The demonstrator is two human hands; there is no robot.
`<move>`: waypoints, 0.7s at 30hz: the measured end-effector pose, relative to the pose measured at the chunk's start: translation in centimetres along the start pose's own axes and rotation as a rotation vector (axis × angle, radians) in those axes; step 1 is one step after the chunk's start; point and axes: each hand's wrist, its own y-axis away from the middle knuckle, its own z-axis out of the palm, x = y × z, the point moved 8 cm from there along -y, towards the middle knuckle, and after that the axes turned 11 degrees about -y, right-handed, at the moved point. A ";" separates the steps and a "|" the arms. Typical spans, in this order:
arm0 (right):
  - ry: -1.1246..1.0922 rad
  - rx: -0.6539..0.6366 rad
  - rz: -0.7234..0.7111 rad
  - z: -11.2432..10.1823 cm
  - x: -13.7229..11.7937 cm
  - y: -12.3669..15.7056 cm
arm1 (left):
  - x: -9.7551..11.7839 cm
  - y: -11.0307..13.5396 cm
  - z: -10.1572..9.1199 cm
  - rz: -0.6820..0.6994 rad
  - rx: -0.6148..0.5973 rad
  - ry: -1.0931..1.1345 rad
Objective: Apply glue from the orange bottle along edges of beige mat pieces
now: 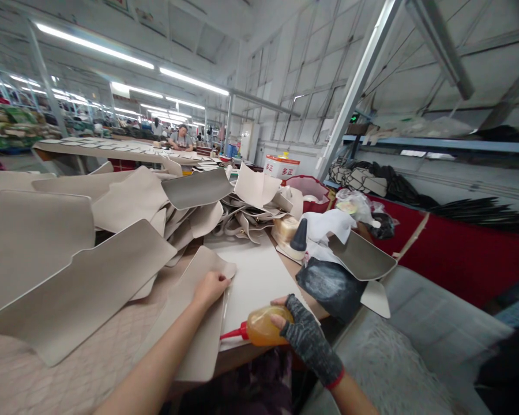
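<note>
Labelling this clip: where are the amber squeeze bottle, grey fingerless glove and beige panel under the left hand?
Amber plastic squeeze bottle (268,326): head view, on its body.
Grey fingerless glove (309,340): head view, on its back.
Beige panel (203,346): head view, on its lower end.

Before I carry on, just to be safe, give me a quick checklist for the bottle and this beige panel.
Left hand flat on the beige panel: ok.
Right hand grip around the amber squeeze bottle: ok, fingers wrapped around it.
Red nozzle aimed at the panel's edge: ok.
Nozzle tip touching the panel: cannot tell.
Panel lying along the white sheet: ok, it overlaps the sheet's edge.
</note>
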 end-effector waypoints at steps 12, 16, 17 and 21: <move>0.002 -0.080 0.077 0.0 0.9 1.0 | 0.3 0.2 0.0 0.002 0.008 -0.018; -0.099 -0.117 0.173 -0.5 2.8 0.5 | 0.4 0.5 -0.2 0.008 0.008 -0.030; -0.176 -0.117 0.217 -0.7 3.6 0.4 | 0.4 0.5 -0.2 0.014 0.008 -0.035; -0.767 0.061 0.365 -1.4 6.0 0.0 | 0.6 0.8 -0.2 0.083 0.011 -0.078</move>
